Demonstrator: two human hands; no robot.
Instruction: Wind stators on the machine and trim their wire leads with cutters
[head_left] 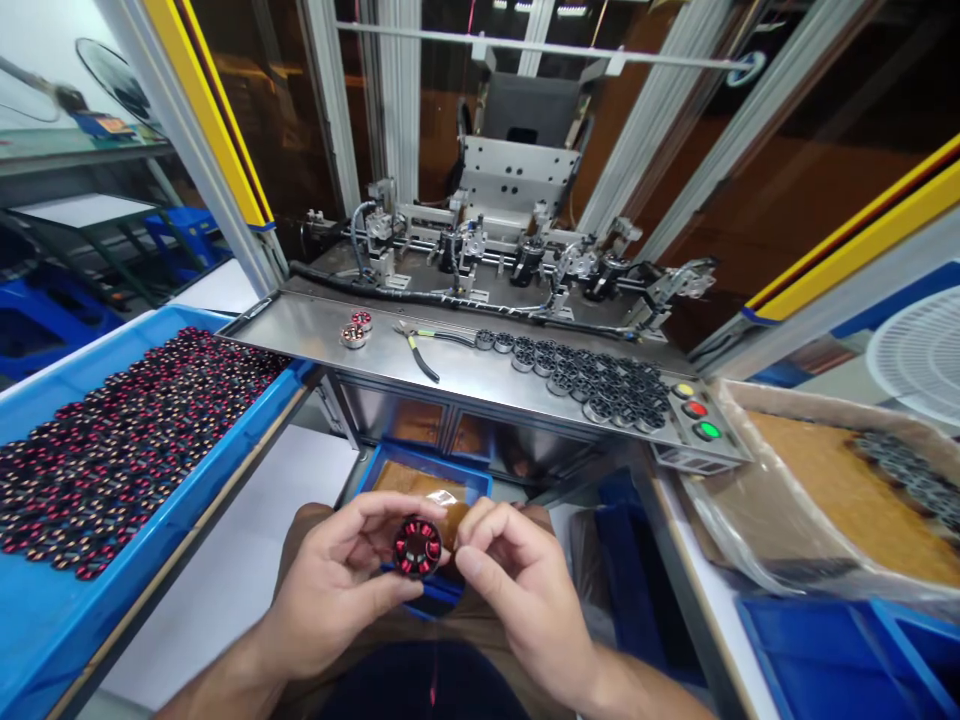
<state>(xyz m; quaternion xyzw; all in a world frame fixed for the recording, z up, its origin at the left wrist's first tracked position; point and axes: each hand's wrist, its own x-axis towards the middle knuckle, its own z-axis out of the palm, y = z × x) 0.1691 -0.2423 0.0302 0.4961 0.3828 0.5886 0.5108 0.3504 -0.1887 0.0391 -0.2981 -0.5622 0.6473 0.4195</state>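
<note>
My left hand [330,575] is closed around the rim of a motor stator [417,548], black with red wire windings, its round face turned up toward me. Beside it my right hand [521,580] makes a pinch, thumb against forefinger, close to the stator's right edge. What those fingertips hold, if anything, is too small to make out. Below the hands, a short red strand [433,692] shows against dark clothing. Both hands are above my lap, in front of a blue bin [480,488] that they partly cover.
A metal shelf [315,325] carries two wound stators [354,335], cutting pliers [421,355] and several bare stator cores [570,370]. Winding machinery [525,260] stands behind. Left is a blue tray [45,610] of wound stators; right, a button box [701,460] and a lined carton [720,500] with cores.
</note>
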